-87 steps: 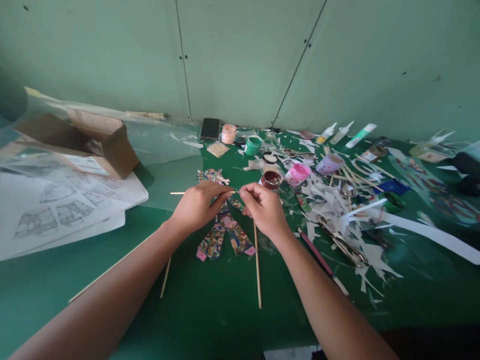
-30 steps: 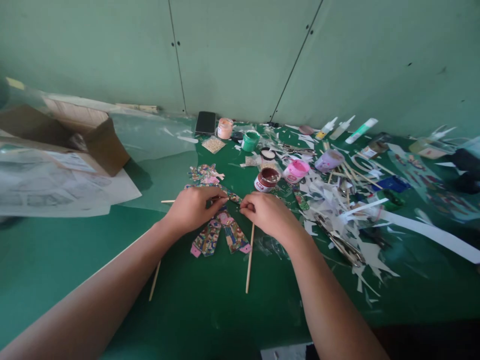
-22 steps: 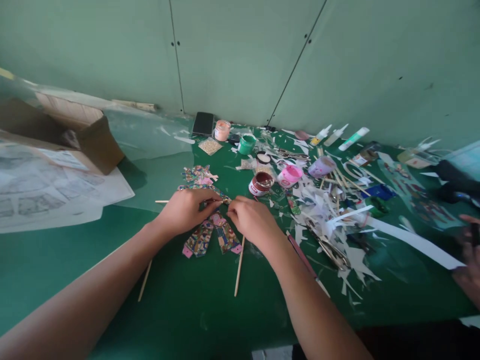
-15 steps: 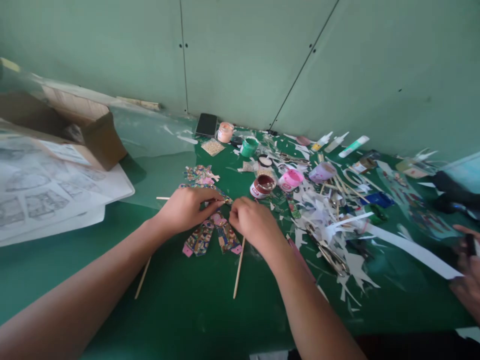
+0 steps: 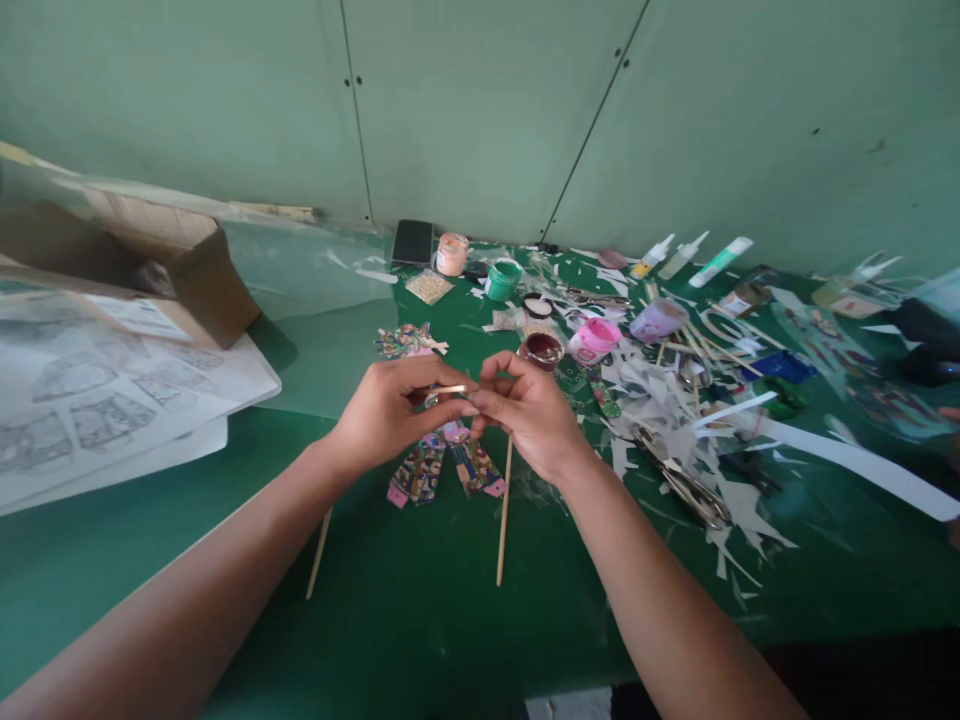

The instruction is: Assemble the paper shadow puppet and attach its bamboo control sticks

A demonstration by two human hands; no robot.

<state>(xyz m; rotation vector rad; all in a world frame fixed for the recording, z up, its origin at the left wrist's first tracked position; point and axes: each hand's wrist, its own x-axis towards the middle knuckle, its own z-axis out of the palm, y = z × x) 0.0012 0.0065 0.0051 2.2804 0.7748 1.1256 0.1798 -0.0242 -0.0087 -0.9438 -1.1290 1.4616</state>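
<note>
Over the green table, my left hand [image 5: 397, 408] is closed in a pinch around a thin pale strip [image 5: 450, 389]; its exact kind is unclear. My right hand [image 5: 529, 412] meets the left fingertips, thumb and fingers pinched together, and whatever lies between them is too small to name. Beneath the hands lies a flat patterned paper puppet: two legs [image 5: 420, 470] with pink ends point toward me, and a headdress-like piece [image 5: 411, 340] shows beyond the left hand. The puppet's middle is hidden. One wooden stick [image 5: 505, 515] extends below my right hand, another [image 5: 319, 555] beside my left forearm.
Paint jars stand ahead, dark red [image 5: 541, 350], pink [image 5: 595, 340] and green [image 5: 503, 279]. White paper scraps [image 5: 652, 400] and scissors [image 5: 686, 485] cover the right side. At left, a cardboard box [image 5: 202, 290] sits on printed sheets [image 5: 97, 400]. A person's hand shows at the right edge.
Both hands have risen slightly off the puppet, and my right hand has turned so its thumb and fingers show. The view has shifted a little. The other person's hand has mostly left the view.
</note>
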